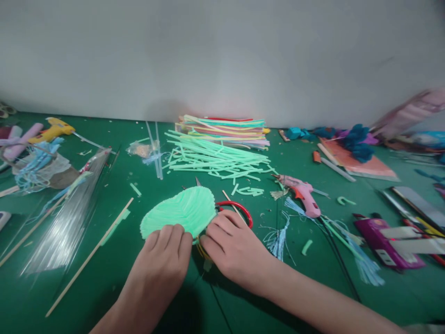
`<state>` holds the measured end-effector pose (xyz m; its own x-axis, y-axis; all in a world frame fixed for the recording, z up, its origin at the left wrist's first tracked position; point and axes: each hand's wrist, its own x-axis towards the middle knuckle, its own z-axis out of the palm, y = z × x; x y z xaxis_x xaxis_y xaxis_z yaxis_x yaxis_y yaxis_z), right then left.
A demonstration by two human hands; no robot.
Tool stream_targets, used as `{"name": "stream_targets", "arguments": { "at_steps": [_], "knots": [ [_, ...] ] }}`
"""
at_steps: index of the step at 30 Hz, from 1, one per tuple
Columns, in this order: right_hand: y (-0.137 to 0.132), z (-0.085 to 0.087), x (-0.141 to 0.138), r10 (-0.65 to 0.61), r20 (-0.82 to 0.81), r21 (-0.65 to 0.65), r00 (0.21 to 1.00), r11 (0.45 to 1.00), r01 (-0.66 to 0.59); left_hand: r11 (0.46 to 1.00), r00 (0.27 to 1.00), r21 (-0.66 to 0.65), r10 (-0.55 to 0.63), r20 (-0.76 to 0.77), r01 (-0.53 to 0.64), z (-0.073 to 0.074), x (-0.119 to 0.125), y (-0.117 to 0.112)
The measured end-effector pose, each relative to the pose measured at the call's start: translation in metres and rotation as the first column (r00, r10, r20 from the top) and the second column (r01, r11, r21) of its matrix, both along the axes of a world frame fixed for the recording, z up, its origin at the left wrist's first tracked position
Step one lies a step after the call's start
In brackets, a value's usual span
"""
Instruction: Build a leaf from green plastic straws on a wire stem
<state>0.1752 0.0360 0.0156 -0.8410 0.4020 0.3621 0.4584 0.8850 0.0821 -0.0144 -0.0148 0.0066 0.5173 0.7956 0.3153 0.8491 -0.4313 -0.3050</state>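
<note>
- Leaf (pixel 179 211) of mint-green strips, flat on the green tabletop (pixel 222 306) just ahead of both hands; its long axis runs left to right, the right end a little farther away and broader, the left end narrower.
- Left hand (pixel 167 253): fingers close together and bent, tips on the leaf's near edge; the thumb is hidden, so I cannot tell whether the grip pinches or only presses.
- Right hand (pixel 231 246): fingers together, tips touching the leaf's right near edge; grip likewise not clear.
- Red-handled scissors (pixel 239 209): partly under the right hand, just beside the leaf.
- Pile of green strips (pixel 215 160) beyond the leaf, lying mostly left to right; stack of coloured sheets (pixel 225 127) behind it by the wall.
- Pink glue gun (pixel 304 195) to the right, yellow glue gun (pixel 52 130) far left.
- Wooden stick (pixel 90 255) lies slantwise left of the leaf.
- Purple pack (pixel 385 239) at right: its print is too blurred to read.
</note>
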Motion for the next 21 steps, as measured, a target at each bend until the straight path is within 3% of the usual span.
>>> {"name": "stream_targets", "arguments": {
  "at_steps": [4, 10, 14, 17, 21],
  "knots": [
    [0.003, -0.006, 0.003, -0.022, -0.050, -0.118, 0.999, 0.993, 0.016, 0.999, 0.999, -0.025, -0.033, -0.014, 0.033, -0.004, -0.001, -0.001],
    [0.011, -0.016, 0.008, -0.045, -0.137, -0.375, 0.989, 0.927, -0.010, 0.988, 0.989, -0.058, -0.144, -0.038, 0.142, -0.011, -0.005, -0.003],
    [0.011, -0.017, 0.008, -0.033, -0.188, -0.390, 0.982, 0.920, -0.044, 0.992, 0.997, -0.101, -0.077, 0.024, 0.079, -0.006, -0.002, -0.006],
    [0.010, -0.017, 0.009, -0.011, -0.183, -0.345, 0.983, 0.937, -0.054, 0.977, 0.989, -0.208, -0.015, 0.144, 0.045, -0.001, 0.000, -0.007],
    [0.007, -0.017, 0.012, 0.011, -0.114, -0.311, 0.993, 0.949, -0.046, 0.919, 0.896, -0.393, 0.147, 0.418, 0.033, -0.001, -0.006, -0.003]
  ]
}}
